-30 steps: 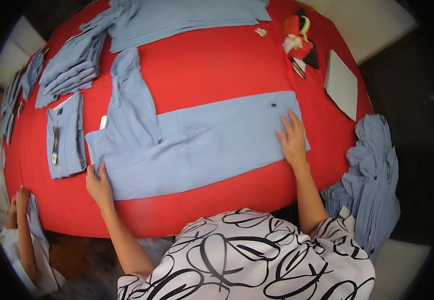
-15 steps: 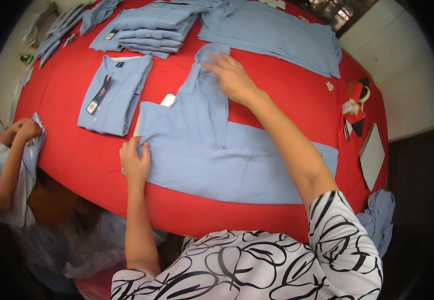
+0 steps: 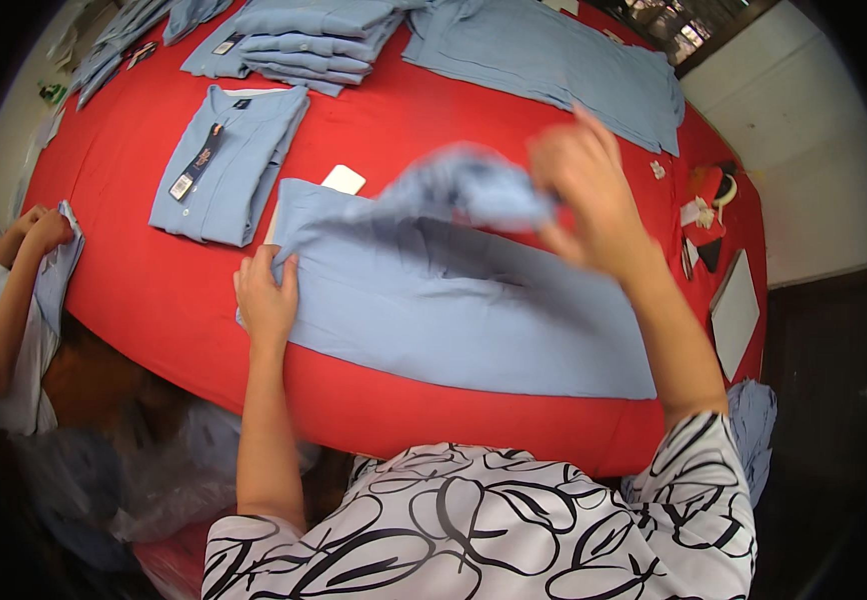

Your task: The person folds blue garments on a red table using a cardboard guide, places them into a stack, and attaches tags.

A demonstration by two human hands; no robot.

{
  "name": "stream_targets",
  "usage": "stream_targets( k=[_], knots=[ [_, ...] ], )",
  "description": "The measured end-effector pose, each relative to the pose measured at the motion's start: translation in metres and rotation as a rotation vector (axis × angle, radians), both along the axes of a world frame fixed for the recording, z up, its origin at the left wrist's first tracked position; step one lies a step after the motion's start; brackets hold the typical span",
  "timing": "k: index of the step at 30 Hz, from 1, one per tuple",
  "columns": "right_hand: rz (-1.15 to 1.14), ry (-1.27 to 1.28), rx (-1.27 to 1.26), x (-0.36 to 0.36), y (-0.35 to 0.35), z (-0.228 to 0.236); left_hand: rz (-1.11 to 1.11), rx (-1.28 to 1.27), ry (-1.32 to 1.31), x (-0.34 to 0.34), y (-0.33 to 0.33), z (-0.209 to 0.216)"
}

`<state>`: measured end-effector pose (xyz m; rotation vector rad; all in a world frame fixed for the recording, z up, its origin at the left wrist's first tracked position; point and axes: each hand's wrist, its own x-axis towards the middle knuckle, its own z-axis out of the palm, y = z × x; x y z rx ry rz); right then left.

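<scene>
A light blue shirt (image 3: 454,330) lies partly folded across the red table before me, a pale board edge showing at its left end. At that left end, my left hand (image 3: 266,300) pinches the fabric between thumb and fingers. My right hand (image 3: 594,190), smeared by motion, is raised over the shirt and grips the end of its sleeve (image 3: 464,185). The sleeve arches up off the shirt body, also blurred. Just beyond the shirt lies a small white card (image 3: 344,180). A folded blue shirt (image 3: 229,165) with a dark hang tag rests to the far left.
A stack of folded blue shirts (image 3: 304,50) stands at the back, beside more blue garments (image 3: 554,60) laid flat. Tape (image 3: 727,190) and a white board (image 3: 736,315) lie on the red table (image 3: 404,425) at right. At left, another person's hands (image 3: 44,228) hold blue cloth.
My right hand has swung right and toward me, lifting the sleeve that lay stretched away over the table. My left hand stays at the shirt's left end.
</scene>
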<state>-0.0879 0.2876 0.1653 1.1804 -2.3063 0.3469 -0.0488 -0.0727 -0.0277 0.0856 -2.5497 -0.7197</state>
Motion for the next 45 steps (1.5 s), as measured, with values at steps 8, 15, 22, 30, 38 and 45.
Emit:
stream_targets(
  k=[8,15,22,30,38,45],
  knots=[
    [-0.418,-0.400,-0.015,0.190,0.056,-0.148,-0.081,0.076,-0.038,-0.004,-0.004,0.001],
    [-0.590,-0.458,-0.243,0.206,0.080,-0.136,-0.111,0.175,-0.120,0.001,-0.012,0.005],
    [-1.653,-0.420,-0.177,0.254,0.189,-0.161,-0.180,-0.026,-0.037,0.007,0.009,0.039],
    [-1.641,-0.586,-0.383,0.254,0.197,-0.159,-0.801,-0.147,0.062,0.064,0.148,0.061],
    [-1.357,-0.683,-0.825,0.258,0.228,-0.159,-0.874,-0.308,-0.093,0.075,0.185,0.037],
    [-0.762,-0.697,-0.863,0.190,0.052,-0.079,-0.863,-0.280,-0.072,0.075,0.182,0.034]
  ],
)
